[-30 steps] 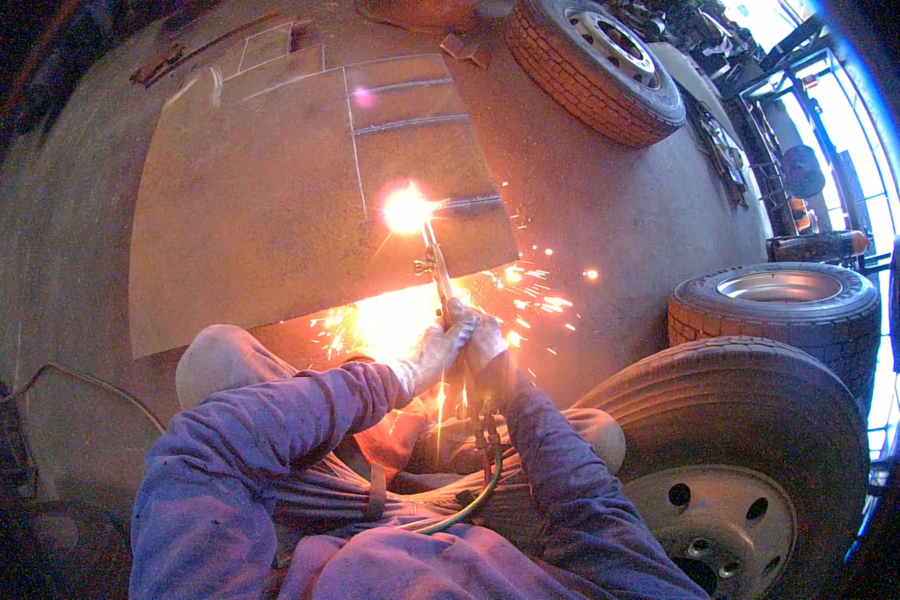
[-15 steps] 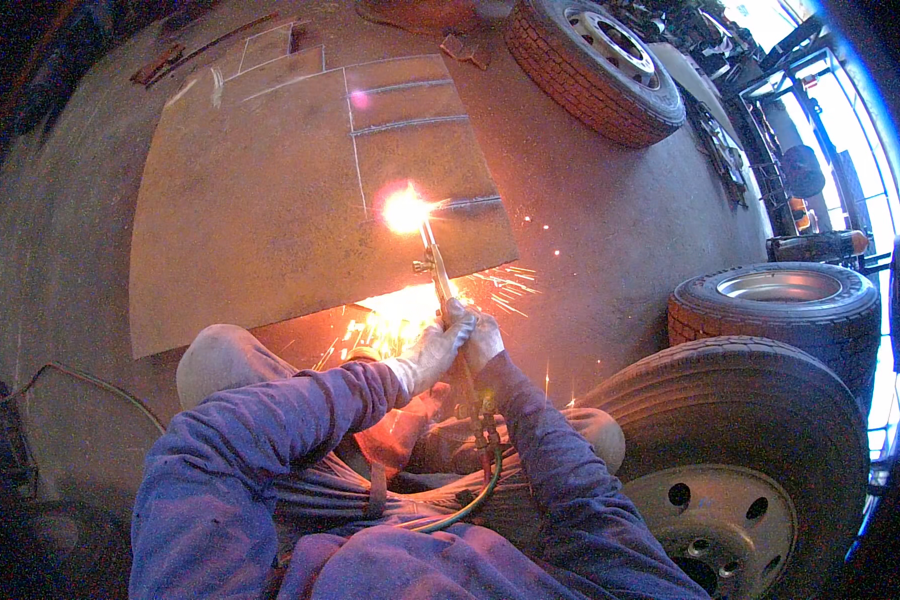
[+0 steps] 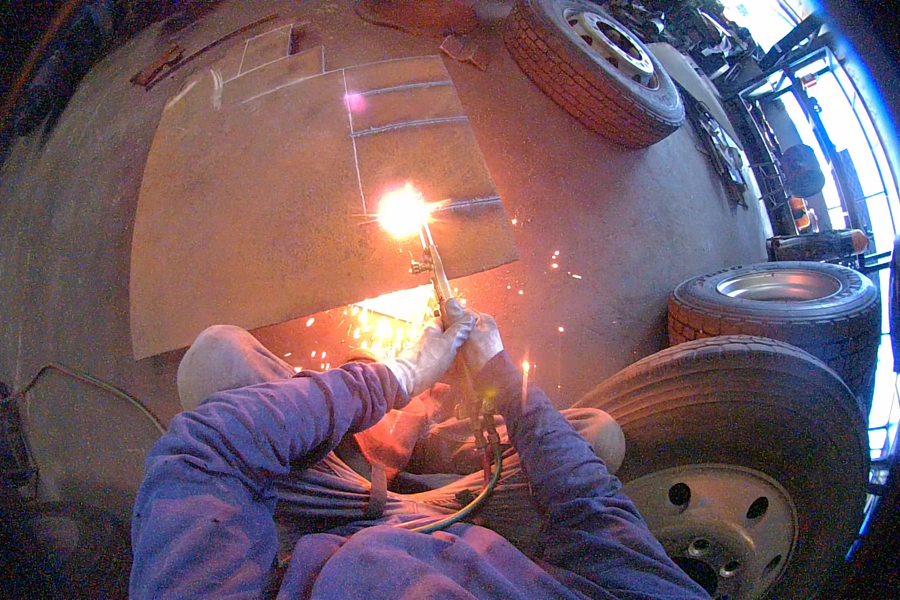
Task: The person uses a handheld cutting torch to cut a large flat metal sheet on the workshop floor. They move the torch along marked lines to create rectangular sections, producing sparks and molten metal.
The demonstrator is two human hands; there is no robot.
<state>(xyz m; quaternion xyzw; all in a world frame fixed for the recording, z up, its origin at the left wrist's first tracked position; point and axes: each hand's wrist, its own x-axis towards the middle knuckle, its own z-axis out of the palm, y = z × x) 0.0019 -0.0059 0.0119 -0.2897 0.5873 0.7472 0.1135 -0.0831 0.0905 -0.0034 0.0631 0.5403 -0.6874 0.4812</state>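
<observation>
My left hand (image 3: 430, 352) and my right hand (image 3: 481, 340), both looking pale and perhaps gloved, are closed around a cutting torch (image 3: 436, 275) with hoses (image 3: 485, 495) running down into my lap. The torch head, hidden by a bright glare (image 3: 404, 210), is at a large steel plate (image 3: 250, 210) marked with pale straight lines. More glare and sparks show below the plate's near edge, just ahead of my hands, hiding what lies there. My bent knees are either side of my hands.
A wheel (image 3: 595, 70) lies at the back right; another (image 3: 770, 325) lies at the right, behind a large wheel (image 3: 720, 400) beside my right knee. Metal pieces (image 3: 170, 70) lie at the back left. A hose (image 3: 90, 375) crosses the floor at left. A bright barred opening (image 3: 840, 150) is at far right.
The spray of sparks to the right of and below the torch has thinned. My hands, the torch and the plate stay nearly in place.
</observation>
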